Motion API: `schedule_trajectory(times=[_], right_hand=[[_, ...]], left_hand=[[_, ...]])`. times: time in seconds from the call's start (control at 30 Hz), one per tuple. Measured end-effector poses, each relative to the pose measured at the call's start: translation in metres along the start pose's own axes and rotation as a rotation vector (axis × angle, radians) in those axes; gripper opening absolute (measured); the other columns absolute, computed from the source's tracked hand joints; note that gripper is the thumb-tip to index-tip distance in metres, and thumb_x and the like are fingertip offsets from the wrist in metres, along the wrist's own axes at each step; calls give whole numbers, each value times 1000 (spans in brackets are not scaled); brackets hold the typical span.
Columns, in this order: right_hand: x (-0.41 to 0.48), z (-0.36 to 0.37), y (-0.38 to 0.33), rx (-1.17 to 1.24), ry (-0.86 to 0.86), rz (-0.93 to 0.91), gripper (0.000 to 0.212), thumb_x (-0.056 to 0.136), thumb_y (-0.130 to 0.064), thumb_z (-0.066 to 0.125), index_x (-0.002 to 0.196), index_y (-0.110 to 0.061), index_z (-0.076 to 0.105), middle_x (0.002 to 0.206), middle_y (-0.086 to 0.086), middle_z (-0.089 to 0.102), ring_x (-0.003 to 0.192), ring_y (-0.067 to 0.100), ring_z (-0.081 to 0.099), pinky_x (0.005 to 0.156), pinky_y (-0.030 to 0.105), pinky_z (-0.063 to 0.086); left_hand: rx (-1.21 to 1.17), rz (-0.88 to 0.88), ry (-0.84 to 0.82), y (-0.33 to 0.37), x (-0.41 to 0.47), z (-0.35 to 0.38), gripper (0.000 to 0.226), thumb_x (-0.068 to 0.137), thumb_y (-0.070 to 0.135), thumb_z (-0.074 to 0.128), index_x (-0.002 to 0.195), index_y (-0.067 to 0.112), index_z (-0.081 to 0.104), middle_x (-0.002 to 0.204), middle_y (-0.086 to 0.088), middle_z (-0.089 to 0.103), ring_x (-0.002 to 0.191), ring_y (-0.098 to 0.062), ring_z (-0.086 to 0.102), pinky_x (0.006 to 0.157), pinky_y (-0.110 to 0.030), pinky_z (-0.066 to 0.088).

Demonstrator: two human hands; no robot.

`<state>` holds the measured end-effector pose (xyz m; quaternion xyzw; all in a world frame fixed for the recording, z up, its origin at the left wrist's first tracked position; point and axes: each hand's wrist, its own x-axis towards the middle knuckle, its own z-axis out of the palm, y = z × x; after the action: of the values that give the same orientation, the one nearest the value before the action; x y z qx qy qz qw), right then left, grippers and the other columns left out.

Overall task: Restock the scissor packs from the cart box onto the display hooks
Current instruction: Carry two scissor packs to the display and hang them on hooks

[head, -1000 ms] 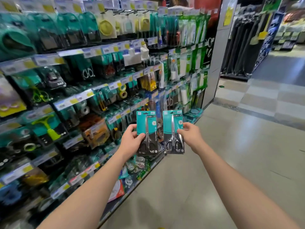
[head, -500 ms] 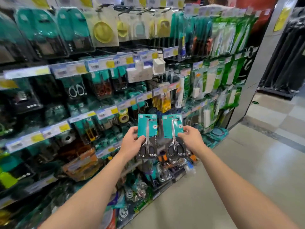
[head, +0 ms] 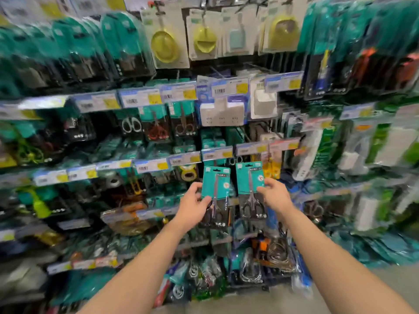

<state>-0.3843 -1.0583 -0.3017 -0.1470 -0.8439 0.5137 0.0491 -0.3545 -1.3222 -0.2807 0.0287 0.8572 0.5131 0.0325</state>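
Two teal-carded steel scissor packs — one (head: 215, 191) clamped in left hand (head: 192, 208), one (head: 249, 189) in right hand (head: 275, 196) — held upright, hang-holes topmost, apparently for hooking.

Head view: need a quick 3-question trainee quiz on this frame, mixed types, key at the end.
1. True or false: each hand holds one scissor pack.
2. Which items hang on the top row, above the packs? A) yellow round items on white cards B) red hammers C) glass jars
3. Fill in: the cards of the held packs are ____ at the top.

Key
1. True: the left hand grips the left scissor pack, and the right hand grips the right scissor pack.
2. A: the yellow round items.
3. Teal.
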Motion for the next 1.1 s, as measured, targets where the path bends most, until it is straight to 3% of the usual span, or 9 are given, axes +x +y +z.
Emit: schedule_trajectory(times=[0.17, 0.37, 0.47, 0.57, 0.73, 0.83, 0.97, 1.03, 1.1], right_hand=[[33, -3, 0, 87, -47, 25, 42, 95, -17, 63, 135, -7, 55, 98, 6, 61, 66, 11, 52, 58, 29, 41], [49, -7, -3, 186, -29, -9, 23, 93, -13, 65, 116, -11, 65, 113, 8, 70, 90, 18, 62, 79, 29, 47], [53, -7, -4, 229, -51, -29, 23, 94, -12, 65, 117, -14, 67, 113, 5, 72, 98, 17, 68, 92, 35, 54], [56, -6, -11, 277, -64, -53, 23, 94, -11, 65, 116, -17, 67, 111, 2, 73, 102, 18, 71, 95, 41, 56], [61, -2, -23, 291, -55, -110, 25, 93, -9, 66, 118, -12, 68, 110, 2, 74, 99, 15, 71, 91, 33, 57], [67, 2, -28, 280, -70, -137, 16, 93, -8, 65, 109, -11, 67, 103, 3, 74, 88, 12, 70, 80, 25, 55], [70, 8, -25, 296, -72, -147, 22, 95, -13, 64, 117, -11, 60, 100, 2, 68, 82, 9, 62, 72, 23, 47], [70, 8, -20, 303, -89, -158, 14, 96, -10, 62, 110, -13, 61, 94, -3, 69, 69, -3, 60, 61, 12, 46], [70, 7, -15, 308, -100, -169, 13, 96, -7, 61, 109, -12, 62, 94, -2, 70, 69, -5, 61, 58, 6, 45]], left_hand=[[7, -25, 39, 7, 11, 15, 28, 104, 19, 58, 130, 25, 49, 91, 14, 73, 64, 0, 68, 52, -15, 43], [-35, 22, 19, 6, 29, 27, 24, 104, 14, 57, 126, 19, 52, 70, 12, 65, 42, 3, 51, 43, -12, 32], [-52, 37, -4, 3, 38, 29, 22, 103, 15, 58, 124, 21, 53, 77, 8, 70, 43, 2, 50, 43, -14, 33], [-57, 71, -25, -1, 47, 29, 22, 103, 18, 58, 123, 22, 52, 87, 3, 75, 45, -1, 52, 44, -17, 35], [-91, 126, -40, -2, 57, 31, 23, 102, 14, 60, 123, 19, 53, 105, -2, 77, 62, 2, 67, 51, -12, 43], [-97, 123, -37, -5, 61, 34, 22, 102, 13, 60, 122, 19, 53, 103, -2, 78, 60, 3, 66, 53, -11, 42], [-79, 102, -37, -11, 61, 39, 21, 103, 15, 59, 121, 20, 51, 101, -1, 78, 53, -2, 59, 51, -17, 39], [-75, 85, -27, -12, 61, 43, 20, 103, 13, 58, 121, 20, 51, 100, -6, 77, 48, 1, 56, 47, -14, 37], [-86, 82, -14, -11, 60, 47, 20, 103, 13, 57, 121, 20, 51, 102, -7, 77, 50, 1, 57, 47, -13, 37]])
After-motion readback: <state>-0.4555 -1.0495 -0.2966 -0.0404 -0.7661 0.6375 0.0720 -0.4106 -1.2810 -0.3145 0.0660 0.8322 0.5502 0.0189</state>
